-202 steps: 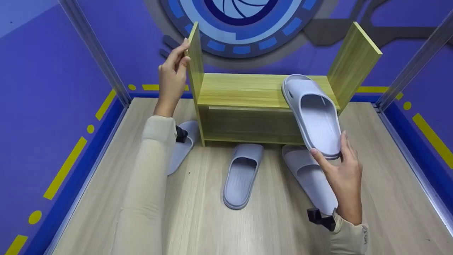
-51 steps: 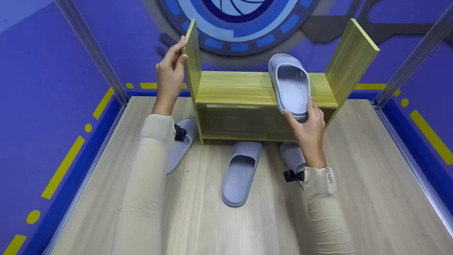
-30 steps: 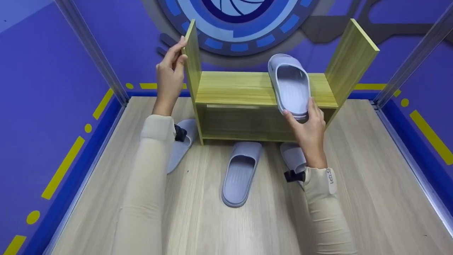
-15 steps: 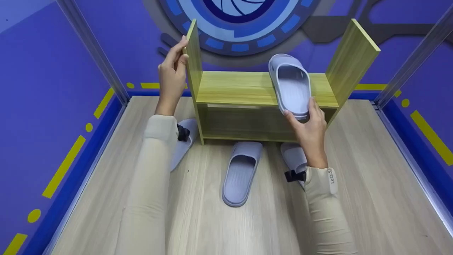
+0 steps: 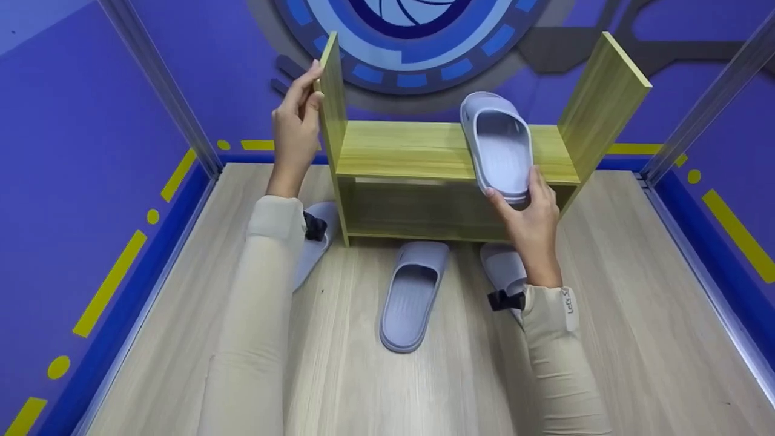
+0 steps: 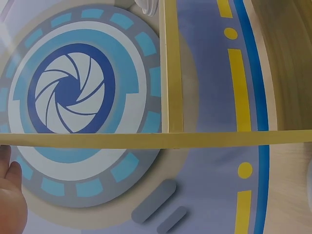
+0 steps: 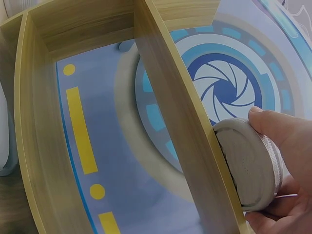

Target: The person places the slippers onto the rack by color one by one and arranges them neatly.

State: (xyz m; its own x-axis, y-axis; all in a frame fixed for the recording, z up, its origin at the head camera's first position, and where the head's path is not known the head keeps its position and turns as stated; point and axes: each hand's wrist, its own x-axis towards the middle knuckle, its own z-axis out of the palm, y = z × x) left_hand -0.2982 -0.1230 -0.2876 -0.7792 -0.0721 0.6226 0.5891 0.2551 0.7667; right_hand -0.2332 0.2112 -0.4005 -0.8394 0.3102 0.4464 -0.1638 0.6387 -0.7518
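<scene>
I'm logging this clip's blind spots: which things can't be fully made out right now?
Slipper on the left: head view, partly covered by the left sleeve and black clip.
Slipper on the right: head view, partly covered by the right arm.
Held slipper: head view, its own body hides its underside.
Left hand: left wrist view, mostly cut off by the left edge.

Head view looks down; closer wrist views share the shelf (image 5: 399,148).
</scene>
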